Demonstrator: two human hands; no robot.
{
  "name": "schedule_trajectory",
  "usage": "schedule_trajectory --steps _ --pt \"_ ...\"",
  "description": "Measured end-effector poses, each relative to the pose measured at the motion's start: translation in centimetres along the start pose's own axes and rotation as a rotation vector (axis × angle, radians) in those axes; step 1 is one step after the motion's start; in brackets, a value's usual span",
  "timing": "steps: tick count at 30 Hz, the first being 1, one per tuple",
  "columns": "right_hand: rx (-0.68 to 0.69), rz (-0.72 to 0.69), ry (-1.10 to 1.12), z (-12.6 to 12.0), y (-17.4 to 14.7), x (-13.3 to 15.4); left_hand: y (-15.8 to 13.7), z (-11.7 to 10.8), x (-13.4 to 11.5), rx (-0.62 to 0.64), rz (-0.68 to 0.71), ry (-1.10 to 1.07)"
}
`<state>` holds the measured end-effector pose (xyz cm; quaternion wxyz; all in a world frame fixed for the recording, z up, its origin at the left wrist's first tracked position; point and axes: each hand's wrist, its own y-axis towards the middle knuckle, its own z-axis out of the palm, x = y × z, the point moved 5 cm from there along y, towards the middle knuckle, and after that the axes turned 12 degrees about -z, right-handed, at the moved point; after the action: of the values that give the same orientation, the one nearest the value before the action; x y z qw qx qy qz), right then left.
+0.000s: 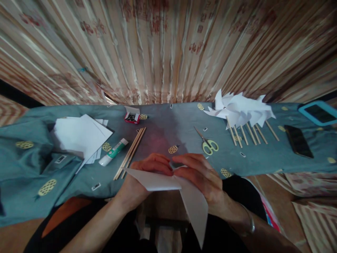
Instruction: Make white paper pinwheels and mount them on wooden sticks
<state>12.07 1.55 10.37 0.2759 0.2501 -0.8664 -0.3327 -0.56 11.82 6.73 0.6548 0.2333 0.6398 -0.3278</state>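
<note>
Close to my body, a partly folded white paper pinwheel (163, 182) is held between both hands over the table's near edge. My left hand (150, 167) grips its left side, the fingers curled over the top. On the other side my right hand (200, 172) is closed on the paper, fingertips near the middle. One pointed blade hangs down below the right hand. The thumbs are hidden behind the paper. Green-handled scissors (210, 146) lie beyond my right hand. Several wooden sticks (131, 151) rest beyond my left hand, beside a glue stick (113, 152).
White paper sheets (79, 135) are piled at the left. A small open red box (132, 117) with dark contents stands at the back. Finished white pinwheels (242, 107) on sticks lie at the back right, near a black phone (298, 141) and a blue-framed device (319, 112).
</note>
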Motion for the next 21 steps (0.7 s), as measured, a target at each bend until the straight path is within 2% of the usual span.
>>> schedule_trajectory --steps 6,15,21 --pt "0.011 0.027 0.019 0.2 0.4 -0.1 -0.2 0.2 0.1 0.017 0.005 -0.039" --pt "0.014 0.041 0.017 0.8 0.3 -0.2 -0.3 -0.1 1.6 -0.029 -0.04 -0.091" --pt "0.017 0.045 0.03 1.5 -0.3 -1.3 -0.2 -0.8 2.6 -0.091 -0.182 -0.099"
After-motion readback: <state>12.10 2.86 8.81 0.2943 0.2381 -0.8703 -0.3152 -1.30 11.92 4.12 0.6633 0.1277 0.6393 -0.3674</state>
